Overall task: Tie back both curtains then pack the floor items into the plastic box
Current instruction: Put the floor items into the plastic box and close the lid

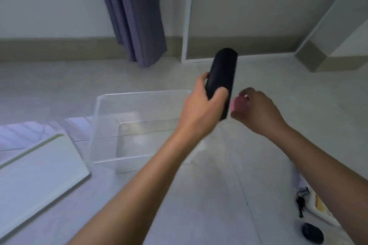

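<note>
Fingers of the left hand [201,109] wrap a black cylinder [222,81] beside the plastic box [111,125], apparently ready to pack it; right hand [256,109] pinches something pink [238,104].

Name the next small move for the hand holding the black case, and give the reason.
Probably swing the left hand leftward and lower the black oblong case into the clear plastic box. The case is gripped in the air just past the box's right edge, and the box stands open on the floor.
</note>
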`<act>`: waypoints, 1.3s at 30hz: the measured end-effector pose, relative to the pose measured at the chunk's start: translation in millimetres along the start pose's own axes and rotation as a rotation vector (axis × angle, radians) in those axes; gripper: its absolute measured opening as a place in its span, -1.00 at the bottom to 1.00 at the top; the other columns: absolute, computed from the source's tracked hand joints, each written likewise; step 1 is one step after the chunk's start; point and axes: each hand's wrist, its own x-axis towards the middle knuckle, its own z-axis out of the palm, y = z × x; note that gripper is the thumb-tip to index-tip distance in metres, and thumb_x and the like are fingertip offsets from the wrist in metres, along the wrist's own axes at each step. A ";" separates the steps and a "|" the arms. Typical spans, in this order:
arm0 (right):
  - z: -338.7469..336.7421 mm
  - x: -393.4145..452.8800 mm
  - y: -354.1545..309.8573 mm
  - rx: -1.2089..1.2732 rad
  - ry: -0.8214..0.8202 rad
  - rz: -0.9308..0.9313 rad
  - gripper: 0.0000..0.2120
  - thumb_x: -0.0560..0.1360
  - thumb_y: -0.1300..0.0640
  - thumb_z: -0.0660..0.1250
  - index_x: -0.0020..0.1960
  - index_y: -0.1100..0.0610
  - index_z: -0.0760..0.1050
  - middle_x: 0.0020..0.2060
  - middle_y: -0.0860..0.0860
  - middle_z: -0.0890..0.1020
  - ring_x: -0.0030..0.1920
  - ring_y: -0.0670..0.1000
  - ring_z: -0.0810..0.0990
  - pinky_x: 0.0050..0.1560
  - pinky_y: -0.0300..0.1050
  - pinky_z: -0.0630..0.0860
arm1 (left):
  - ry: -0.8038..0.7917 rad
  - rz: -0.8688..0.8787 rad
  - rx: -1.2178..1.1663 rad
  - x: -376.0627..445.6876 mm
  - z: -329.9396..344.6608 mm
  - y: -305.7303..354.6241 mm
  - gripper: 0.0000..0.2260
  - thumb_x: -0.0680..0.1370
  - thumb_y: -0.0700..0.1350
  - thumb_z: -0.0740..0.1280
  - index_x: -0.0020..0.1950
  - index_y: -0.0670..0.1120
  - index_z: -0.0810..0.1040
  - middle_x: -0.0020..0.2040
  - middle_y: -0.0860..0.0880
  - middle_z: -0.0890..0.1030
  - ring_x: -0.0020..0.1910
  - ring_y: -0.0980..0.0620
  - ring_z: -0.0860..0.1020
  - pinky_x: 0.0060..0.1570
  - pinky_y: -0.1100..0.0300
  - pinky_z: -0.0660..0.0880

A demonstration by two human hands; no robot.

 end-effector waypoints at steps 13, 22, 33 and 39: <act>103.7 8.4 -135.8 -0.189 -0.337 -0.289 -0.58 0.41 0.06 0.37 0.21 0.13 0.36 0.13 0.12 0.39 -0.07 0.15 0.47 -0.17 -0.07 0.42 | 0.020 -0.683 -0.163 -19.2 -132.9 -97.8 -0.69 0.50 -0.04 0.27 0.16 -0.19 0.46 0.05 -0.19 0.61 0.02 -0.13 0.61 0.03 0.01 0.59; 149.7 27.4 -128.4 -0.367 -0.434 -0.222 -0.71 0.47 0.20 0.32 0.18 0.17 0.43 0.13 0.15 0.41 -0.12 0.11 0.49 -0.21 -0.12 0.38 | -0.206 -0.841 0.072 22.2 -116.3 -141.9 -0.69 0.50 -0.12 0.36 0.19 -0.21 0.45 0.17 -0.18 0.56 0.16 -0.14 0.55 0.20 -0.01 0.51; 170.2 37.2 -120.0 -0.505 -0.340 -0.294 -0.67 0.53 0.19 0.29 0.26 0.21 0.38 0.16 0.16 0.52 0.16 0.15 0.51 -0.11 -0.14 0.31 | -0.287 -0.810 0.283 42.3 -91.5 -160.5 -0.54 0.50 -0.04 0.42 0.29 -0.23 0.41 0.18 -0.13 0.54 0.12 -0.11 0.56 0.14 0.09 0.53; 164.6 39.7 -118.0 -0.458 -0.331 -0.301 -0.69 0.48 0.38 0.24 0.22 0.26 0.37 0.11 0.19 0.56 0.10 0.18 0.56 -0.16 -0.10 0.36 | -0.288 -0.818 0.345 49.1 -89.7 -159.6 -0.59 0.53 -0.16 0.39 0.32 -0.26 0.39 0.22 -0.22 0.54 0.14 -0.16 0.57 0.11 0.05 0.56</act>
